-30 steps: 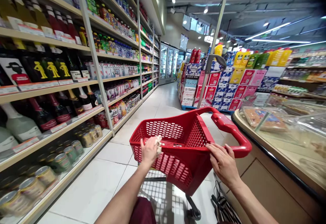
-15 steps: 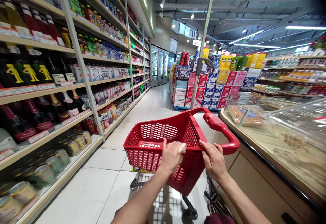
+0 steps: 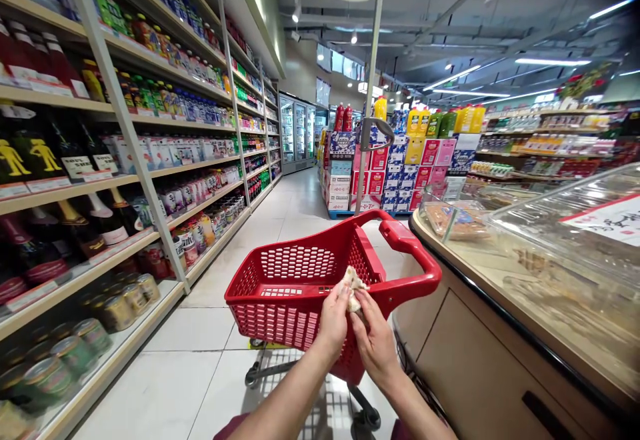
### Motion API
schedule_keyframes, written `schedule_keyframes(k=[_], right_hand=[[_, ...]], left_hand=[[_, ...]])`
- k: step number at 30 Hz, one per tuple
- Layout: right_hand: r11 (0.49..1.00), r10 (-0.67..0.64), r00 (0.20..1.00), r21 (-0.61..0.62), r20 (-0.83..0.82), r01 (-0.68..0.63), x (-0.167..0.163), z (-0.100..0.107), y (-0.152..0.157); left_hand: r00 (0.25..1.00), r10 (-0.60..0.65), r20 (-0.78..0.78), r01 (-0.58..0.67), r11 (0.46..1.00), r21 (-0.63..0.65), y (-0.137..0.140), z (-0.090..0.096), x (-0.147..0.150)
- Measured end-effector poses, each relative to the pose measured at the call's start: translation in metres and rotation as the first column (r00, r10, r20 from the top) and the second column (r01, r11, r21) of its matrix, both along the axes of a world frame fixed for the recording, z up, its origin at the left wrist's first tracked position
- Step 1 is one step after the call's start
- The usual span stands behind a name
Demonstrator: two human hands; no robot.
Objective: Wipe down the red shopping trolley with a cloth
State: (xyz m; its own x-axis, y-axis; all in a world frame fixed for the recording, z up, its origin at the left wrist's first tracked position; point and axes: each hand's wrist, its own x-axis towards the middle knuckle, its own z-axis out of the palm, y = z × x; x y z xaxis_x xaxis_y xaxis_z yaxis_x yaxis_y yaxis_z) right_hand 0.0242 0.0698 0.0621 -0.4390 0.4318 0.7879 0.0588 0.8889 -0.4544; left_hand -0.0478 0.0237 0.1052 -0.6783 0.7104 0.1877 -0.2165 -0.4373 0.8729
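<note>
A crumpled off-white cloth (image 3: 353, 283) is bunched between my two hands over the near side of a red shopping cart (image 3: 283, 320). My left hand (image 3: 334, 315) is closed on the cloth from the left. From the right, the bent fingers of my right hand (image 3: 376, 335) press on the same cloth. Both hands are close to the cart basket's upper rim; I cannot tell whether they touch it. The cart's thick red handle (image 3: 417, 273) lies to the right of my hands. Some of the cloth is hidden behind my fingers.
Shelves (image 3: 200, 160) of bottles and cans line the left side. A counter (image 3: 450, 293) with clear covers stands close on the right. Ahead are stacked drink cartons (image 3: 385, 170) and a metal pole (image 3: 373, 73). Cables lie on the floor by the counter.
My right hand has left the cart's edge beside the handle and come to the cloth in my left hand. The left hand's fingers have turned upward. The view has swung slightly right.
</note>
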Motion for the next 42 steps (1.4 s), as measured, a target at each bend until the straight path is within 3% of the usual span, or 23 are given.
schedule_keyframes(k=[3, 6, 9, 13, 15, 16, 17, 18, 20, 22, 25, 28, 33, 36, 39, 42], right_hand=[[0.975, -0.154, 0.984, 0.174, 0.091, 0.136, 0.004, 0.002, 0.009], [0.924, -0.254, 0.965, 0.309, 0.057, 0.225, 0.010, 0.006, 0.017], [0.917, -0.172, 0.985, 0.368, 0.020, 0.152, 0.014, 0.004, 0.021], [0.931, 0.033, 0.977, 0.349, 0.211, -0.107, 0.029, 0.003, 0.037], [0.940, 0.032, 0.982, 0.327, 0.184, -0.092, 0.044, 0.012, 0.059], [0.947, -0.015, 0.993, 0.321, 0.117, -0.023, 0.052, 0.019, 0.073], [0.948, -0.082, 0.996, 0.311, 0.029, 0.069, 0.059, 0.027, 0.088], [0.937, -0.181, 0.982, 0.291, -0.060, 0.190, 0.065, 0.033, 0.101], [0.910, -0.266, 0.960, 0.308, -0.084, 0.279, 0.069, 0.037, 0.118], [0.901, -0.218, 0.976, 0.384, -0.005, 0.203, 0.062, 0.026, 0.116], [0.874, -0.060, 0.991, 0.485, 0.120, -0.006, 0.047, -0.008, 0.088], [0.828, 0.057, 0.981, 0.540, 0.184, -0.149, 0.042, -0.019, 0.071], [0.880, -0.036, 0.999, 0.474, -0.007, 0.035, 0.048, 0.001, 0.091], [0.825, 0.087, 0.983, 0.542, 0.161, -0.162, 0.048, -0.028, 0.084], [0.784, 0.180, 0.936, 0.531, 0.303, -0.323, 0.048, -0.058, 0.068], [0.836, 0.159, 0.961, 0.488, 0.224, -0.252, 0.045, -0.049, 0.071]], left_hand=[[0.994, 0.020, 0.107, -0.019, 1.000, -0.008, 0.000, 0.005, 0.006], [0.993, -0.047, 0.111, 0.054, 0.996, -0.065, 0.002, 0.005, 0.011], [0.992, -0.107, 0.063, 0.112, 0.991, -0.077, 0.005, 0.003, 0.019], [0.975, -0.195, 0.110, 0.212, 0.962, -0.171, 0.003, 0.000, 0.018], [0.975, -0.218, -0.039, 0.199, 0.939, -0.280, -0.004, -0.003, 0.005], [0.966, -0.168, -0.197, 0.094, 0.936, -0.338, -0.009, -0.006, -0.004], [0.919, -0.091, -0.385, -0.069, 0.921, -0.383, -0.014, -0.010, -0.014], [0.823, -0.026, -0.567, -0.253, 0.877, -0.408, -0.020, -0.016, -0.025], [0.574, -0.045, -0.818, -0.538, 0.732, -0.417, -0.030, -0.030, -0.045], [0.394, -0.187, -0.900, -0.643, 0.644, -0.415, -0.037, -0.046, -0.058], [0.260, -0.294, -0.920, -0.678, 0.623, -0.391, -0.042, -0.061, -0.066], [0.220, -0.340, -0.914, -0.656, 0.642, -0.397, -0.043, -0.064, -0.069], [0.225, -0.348, -0.910, -0.655, 0.638, -0.406, -0.042, -0.063, -0.070], [0.223, -0.345, -0.912, -0.650, 0.645, -0.403, -0.041, -0.064, -0.070], [0.209, -0.366, -0.907, -0.622, 0.665, -0.412, -0.044, -0.065, -0.074], [0.238, -0.364, -0.901, -0.657, 0.622, -0.425, -0.050, -0.067, -0.081]])
